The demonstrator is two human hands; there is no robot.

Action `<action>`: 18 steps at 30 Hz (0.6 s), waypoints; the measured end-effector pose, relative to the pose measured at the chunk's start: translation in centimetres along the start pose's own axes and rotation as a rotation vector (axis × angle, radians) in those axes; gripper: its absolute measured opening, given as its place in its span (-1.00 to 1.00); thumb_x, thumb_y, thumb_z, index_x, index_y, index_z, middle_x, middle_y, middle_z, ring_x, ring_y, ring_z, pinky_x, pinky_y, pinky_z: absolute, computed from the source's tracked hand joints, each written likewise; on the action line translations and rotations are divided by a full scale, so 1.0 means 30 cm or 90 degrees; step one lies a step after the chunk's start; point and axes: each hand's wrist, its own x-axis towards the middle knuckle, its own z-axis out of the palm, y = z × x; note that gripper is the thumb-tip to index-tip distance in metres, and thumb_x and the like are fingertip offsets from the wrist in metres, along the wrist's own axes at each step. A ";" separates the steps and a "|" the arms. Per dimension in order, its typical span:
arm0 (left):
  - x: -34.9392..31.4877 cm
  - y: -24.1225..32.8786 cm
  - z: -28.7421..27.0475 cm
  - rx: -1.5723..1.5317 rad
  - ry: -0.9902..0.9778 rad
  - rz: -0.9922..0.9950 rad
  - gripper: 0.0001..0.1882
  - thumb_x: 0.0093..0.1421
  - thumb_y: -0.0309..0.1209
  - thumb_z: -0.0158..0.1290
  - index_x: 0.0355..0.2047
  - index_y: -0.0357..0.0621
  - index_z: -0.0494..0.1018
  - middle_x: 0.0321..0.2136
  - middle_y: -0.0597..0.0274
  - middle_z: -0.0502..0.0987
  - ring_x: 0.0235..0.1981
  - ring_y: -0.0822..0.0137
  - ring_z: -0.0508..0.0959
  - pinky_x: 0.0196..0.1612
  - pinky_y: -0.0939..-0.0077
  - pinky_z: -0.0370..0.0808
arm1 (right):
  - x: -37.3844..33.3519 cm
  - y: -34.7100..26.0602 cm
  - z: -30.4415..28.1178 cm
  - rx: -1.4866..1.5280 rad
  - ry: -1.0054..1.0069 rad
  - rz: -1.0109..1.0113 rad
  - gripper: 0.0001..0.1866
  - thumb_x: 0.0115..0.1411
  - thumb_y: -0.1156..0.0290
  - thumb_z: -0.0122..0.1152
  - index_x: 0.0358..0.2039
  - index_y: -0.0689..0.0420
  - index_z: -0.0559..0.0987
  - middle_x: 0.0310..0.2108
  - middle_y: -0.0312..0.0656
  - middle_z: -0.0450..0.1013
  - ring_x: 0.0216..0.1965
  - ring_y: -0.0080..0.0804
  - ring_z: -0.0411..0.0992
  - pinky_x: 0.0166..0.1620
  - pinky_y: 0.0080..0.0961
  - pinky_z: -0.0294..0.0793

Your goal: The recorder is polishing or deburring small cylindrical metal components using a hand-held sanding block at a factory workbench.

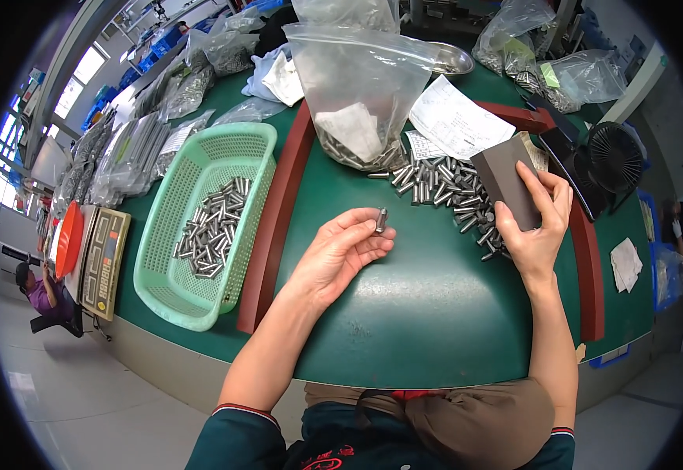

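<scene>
My left hand [340, 249] is palm up over the green table, pinching one small metal pin [380, 219] upright between thumb and fingertips. My right hand [541, 223] grips a grey rectangular block [506, 182], held against the edge of a loose pile of metal pins [445, 186] on the table. A green plastic basket [171, 294] on the left holds several more pins [212, 227].
A clear plastic bag of pins [357, 86] stands behind the pile, with a paper sheet [455, 121] beside it. Brown wooden rails [275, 219] border the work area. A small black fan [615, 157] sits at right, a scale [102, 262] at left. Bags crowd the back.
</scene>
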 end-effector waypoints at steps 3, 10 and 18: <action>-0.002 -0.001 -0.002 0.002 -0.006 0.000 -0.80 0.27 -0.45 0.07 -0.12 -0.22 0.46 -0.30 0.12 0.59 -0.31 0.38 0.60 -0.14 0.51 0.57 | 0.000 -0.007 -0.008 -0.009 -0.011 0.001 -0.42 -0.24 0.39 0.37 -0.06 0.09 0.63 -0.21 -0.12 0.37 -0.14 -0.20 0.34 -0.04 -0.28 0.34; -0.003 -0.005 0.000 0.022 -0.006 -0.014 -0.78 0.28 -0.42 0.06 -0.11 -0.24 0.45 -0.31 0.13 0.59 -0.31 0.39 0.59 -0.14 0.51 0.57 | -0.001 -0.013 -0.012 -0.012 -0.022 0.005 -0.44 -0.19 0.40 0.35 -0.05 0.12 0.62 -0.20 -0.11 0.37 -0.13 -0.22 0.33 -0.04 -0.31 0.37; -0.010 -0.018 0.027 0.069 -0.010 0.003 -0.75 0.30 -0.37 0.07 -0.09 -0.27 0.44 -0.31 0.11 0.59 -0.33 0.37 0.59 -0.11 0.47 0.54 | 0.000 -0.010 -0.013 -0.017 -0.023 0.004 -0.44 -0.19 0.39 0.35 -0.05 0.12 0.63 -0.21 -0.11 0.37 -0.13 -0.21 0.32 -0.03 -0.31 0.35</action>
